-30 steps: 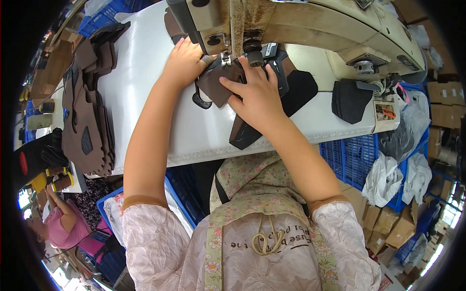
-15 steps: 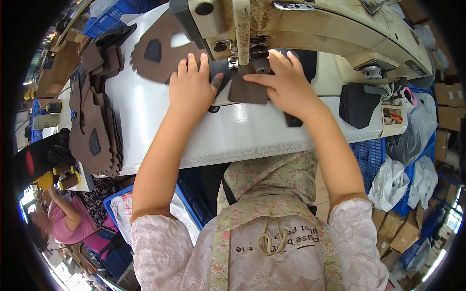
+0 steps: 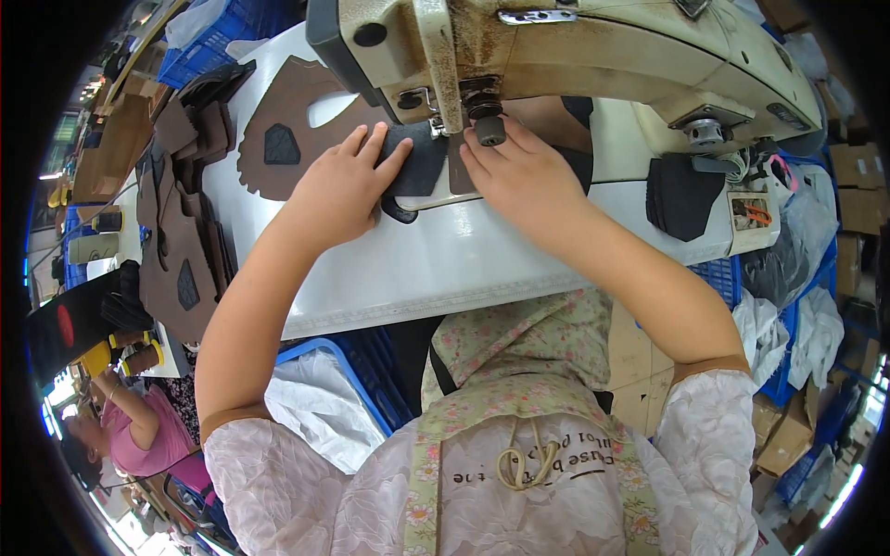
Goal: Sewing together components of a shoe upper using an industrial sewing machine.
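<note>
At the far left of the room, a co-worker in a pink top (image 3: 153,443) sits beside thread spools (image 3: 141,359) with yellow ends, and a blue crate (image 3: 193,54) stands higher up, beyond the counter's corner. Next comes a heap of brown cut pieces (image 3: 176,264), overlapping along the left side of the white counter (image 3: 417,273), whose front edge carries a ruled strip. Below that edge, another blue crate (image 3: 373,371) holds a crumpled white bag (image 3: 320,394).

On the counter, a large brown piece (image 3: 264,107) with an oval opening and a dark patch (image 3: 281,145) lies flat, reaching toward the left hand (image 3: 334,193). That hand's fingers are spread and released, resting on the material beside a dark grey panel (image 3: 419,165) at the needle area of the cream sewing machine (image 3: 593,60). Just right of the panel, the right hand (image 3: 528,181) lies over a smaller brown piece (image 3: 458,169), its fingers extended rather than clenched, some tips hidden by the machine's dark knob (image 3: 489,130).

Farther right sit a stack of black pieces (image 3: 684,199) and a small tray (image 3: 751,232) with something orange inside. Past the counter are plastic bags (image 3: 802,227) and, last, cardboard boxes (image 3: 860,176).
</note>
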Tool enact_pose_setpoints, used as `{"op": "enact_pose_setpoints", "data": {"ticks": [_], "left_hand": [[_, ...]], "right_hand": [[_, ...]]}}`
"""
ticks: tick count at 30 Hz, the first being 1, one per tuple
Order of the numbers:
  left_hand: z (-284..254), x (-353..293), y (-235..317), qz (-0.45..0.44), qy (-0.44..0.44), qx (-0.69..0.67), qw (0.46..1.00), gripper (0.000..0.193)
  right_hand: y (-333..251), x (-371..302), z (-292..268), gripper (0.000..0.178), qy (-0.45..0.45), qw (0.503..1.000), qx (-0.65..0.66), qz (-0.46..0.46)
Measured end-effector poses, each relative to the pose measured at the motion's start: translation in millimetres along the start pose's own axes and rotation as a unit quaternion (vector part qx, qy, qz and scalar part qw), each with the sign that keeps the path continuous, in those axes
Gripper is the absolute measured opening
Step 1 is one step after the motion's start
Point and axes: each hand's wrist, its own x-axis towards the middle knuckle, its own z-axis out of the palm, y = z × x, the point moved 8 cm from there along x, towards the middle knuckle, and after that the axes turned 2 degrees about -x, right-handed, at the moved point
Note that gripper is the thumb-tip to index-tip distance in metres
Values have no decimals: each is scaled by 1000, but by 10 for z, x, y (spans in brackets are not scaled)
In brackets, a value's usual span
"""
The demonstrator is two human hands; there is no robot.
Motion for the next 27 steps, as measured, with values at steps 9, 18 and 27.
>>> {"op": "enact_pose_setpoints", "data": {"ticks": [9, 18, 27], "left_hand": [[4, 58, 150, 60, 194, -23, 979, 56], [21, 81, 326, 17, 111, 21, 993, 43], [21, 14, 239, 12, 166, -28, 986, 67]], "right_hand": [[-60, 29, 126, 30, -12, 995, 5, 95], [-30, -76, 151, 34, -8, 993, 67, 92], [-8, -126, 238, 34, 14, 986, 138, 93]]}}
